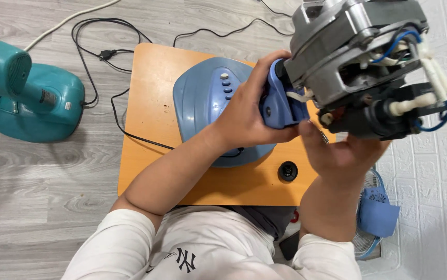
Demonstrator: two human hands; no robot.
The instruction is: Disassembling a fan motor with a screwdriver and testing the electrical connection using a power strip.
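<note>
Head view: a bare fan motor is held up above the right end of the counter, close to the camera. It is a blocky grey metal body with a ribbed casting, a dark plastic gear housing under it, white plastic sleeves and blue wires looping along its right side. A blue plastic neck, smooth and curved, joins the motor's left end.

The left hand wraps around the neck, fingers curled over its top and thumb below, closed in a firm grip; its forearm runs down-left across the counter. The right hand cups the motor's underside, palm up, fingers closed against the dark housing.

The counter is an orange wooden board with rounded corners. On it, left of the motor, lies a rounded blue base with a row of buttons. A small black knob sits below the motor. A teal fan stands on the grey floor, far left of the counter.
</note>
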